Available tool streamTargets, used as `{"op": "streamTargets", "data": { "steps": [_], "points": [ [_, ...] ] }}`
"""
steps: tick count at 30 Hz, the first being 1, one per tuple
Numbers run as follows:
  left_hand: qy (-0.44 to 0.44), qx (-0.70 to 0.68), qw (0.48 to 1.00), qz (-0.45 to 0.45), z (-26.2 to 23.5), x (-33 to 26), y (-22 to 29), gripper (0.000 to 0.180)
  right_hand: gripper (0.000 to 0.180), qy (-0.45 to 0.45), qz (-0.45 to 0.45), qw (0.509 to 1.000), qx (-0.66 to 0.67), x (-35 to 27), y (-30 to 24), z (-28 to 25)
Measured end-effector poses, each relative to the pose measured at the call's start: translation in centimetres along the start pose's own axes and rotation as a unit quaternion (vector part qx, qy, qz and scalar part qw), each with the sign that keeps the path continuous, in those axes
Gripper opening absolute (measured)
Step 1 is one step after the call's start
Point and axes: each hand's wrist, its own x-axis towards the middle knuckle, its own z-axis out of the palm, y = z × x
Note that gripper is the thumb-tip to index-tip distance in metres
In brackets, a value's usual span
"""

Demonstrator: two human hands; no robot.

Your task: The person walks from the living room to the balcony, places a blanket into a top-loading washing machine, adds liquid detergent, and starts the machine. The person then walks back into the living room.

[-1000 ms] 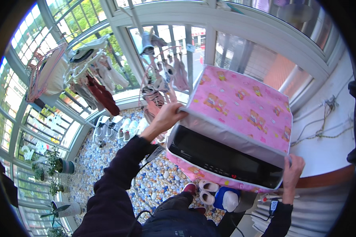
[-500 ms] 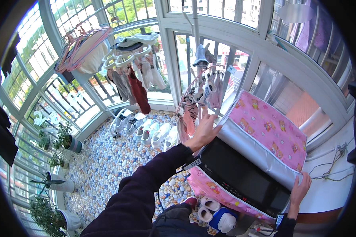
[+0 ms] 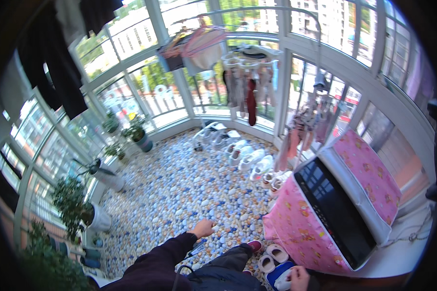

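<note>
Glossy black-topped machine [image 3: 332, 208] at right, its pink bear-print cover [image 3: 366, 165] folded back, showing silvery lining [image 3: 355, 194]. Left hand [image 3: 204, 228] curled above pebbled floor [image 3: 179, 194]; right hand [image 3: 300, 279] near a blue-and-white object [image 3: 277, 275], grip unclear. White pot [image 3: 101, 219] holds a leafy plant [image 3: 68, 201].

Pebble-patterned floor [image 3: 165, 194], bright windows [image 3: 162, 80] (white-framed)

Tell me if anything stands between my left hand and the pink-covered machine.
Nothing visible does: between your left hand and the pink-covered machine, the picture shows only pebble-patterned floor. The white shoes lie farther up the picture and the pale slippers lower, both off that line.
</note>
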Motion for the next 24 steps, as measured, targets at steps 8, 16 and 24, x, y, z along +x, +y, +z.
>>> {"op": "streamTargets", "data": {
  "steps": [8,16,24],
  "points": [
    [-0.008,-0.134,0.968,-0.214,7.1,-19.9,-12.0,0.017,0.022,-0.239,0.076,0.967,-0.052,-0.6,23.0,13.6],
    [0.056,-0.228,0.944,-0.231,10.3,-27.6,-13.6,0.021,0.021,-0.306,0.145,0.927,-0.162,-0.3,24.3,17.2],
    [0.057,-0.436,0.821,-0.364,15.3,-43.2,-20.3,0.023,0.020,-0.359,0.134,0.888,-0.254,-3.2,18.9,24.2]
  ]
}}
